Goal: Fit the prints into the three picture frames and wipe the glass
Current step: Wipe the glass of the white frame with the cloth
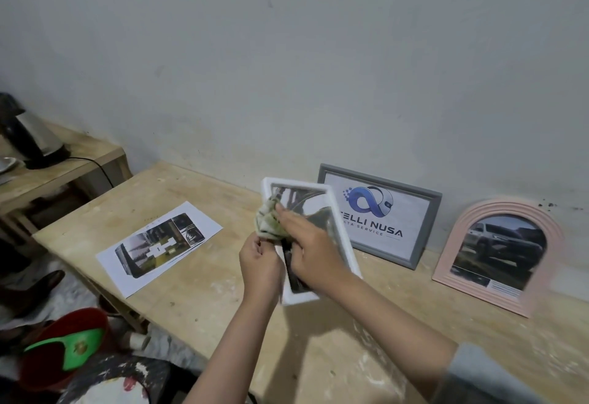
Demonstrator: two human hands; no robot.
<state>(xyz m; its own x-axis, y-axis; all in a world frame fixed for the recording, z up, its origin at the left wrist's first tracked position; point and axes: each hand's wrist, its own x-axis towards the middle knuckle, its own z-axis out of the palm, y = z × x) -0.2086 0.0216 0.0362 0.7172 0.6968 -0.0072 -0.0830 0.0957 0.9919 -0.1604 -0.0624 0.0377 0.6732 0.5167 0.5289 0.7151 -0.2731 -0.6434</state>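
Note:
A white picture frame (338,212) with a dark print behind its glass is held tilted above the wooden table (350,333). My left hand (259,265) grips its left edge. My right hand (310,246) holds a crumpled greenish cloth (269,222) against the glass. A grey frame (430,212) with a blue logo print leans on the wall behind. To the right stands a pink arched frame (554,244) holding a car print.
A loose sheet with a cut-out print (159,246) lies on the table's left part. A kettle (32,139) with its cord sits on a lower side table at far left. A red bucket (60,349) with a green scoop stands on the cluttered floor.

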